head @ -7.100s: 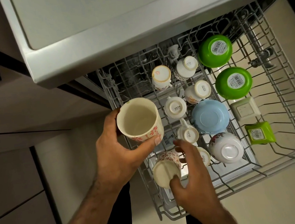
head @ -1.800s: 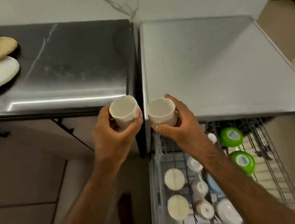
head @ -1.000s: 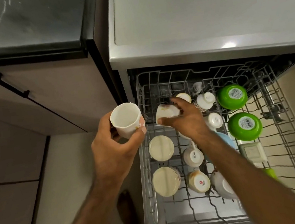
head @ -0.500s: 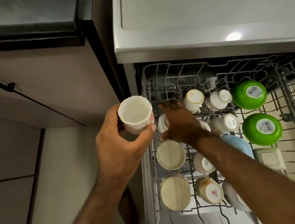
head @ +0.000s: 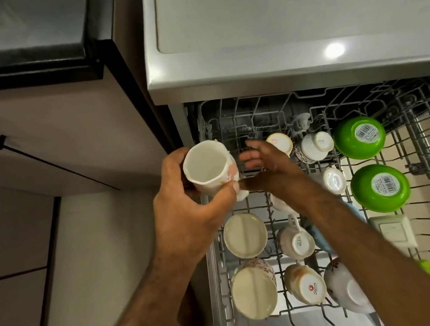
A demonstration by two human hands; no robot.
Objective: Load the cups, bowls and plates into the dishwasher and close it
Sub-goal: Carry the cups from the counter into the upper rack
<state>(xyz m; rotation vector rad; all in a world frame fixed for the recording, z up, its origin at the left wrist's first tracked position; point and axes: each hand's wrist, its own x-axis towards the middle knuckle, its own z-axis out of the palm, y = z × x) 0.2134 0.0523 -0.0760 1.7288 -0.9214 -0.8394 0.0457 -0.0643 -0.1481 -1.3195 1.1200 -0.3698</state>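
— Cup (head: pixel 206 166) first: where is it?
— In the left hand (head: pixel 188 220), mouth facing up, at the left rim of the pulled-out dishwasher rack (head: pixel 422 142). Thumb and fingers curl round its wall.
— And the right hand (head: pixel 265 164)?
— Above the rack's back-left part, just beside the cup. Its fingers are straight and spread, holding nothing; they look slightly blurred.
— What sits in the rack?
— Upturned cups (head: pixel 245 235) in rows on the left and middle, and two green bowls (head: pixel 359 137) bottom-up on the right, each with a sticker on its base.
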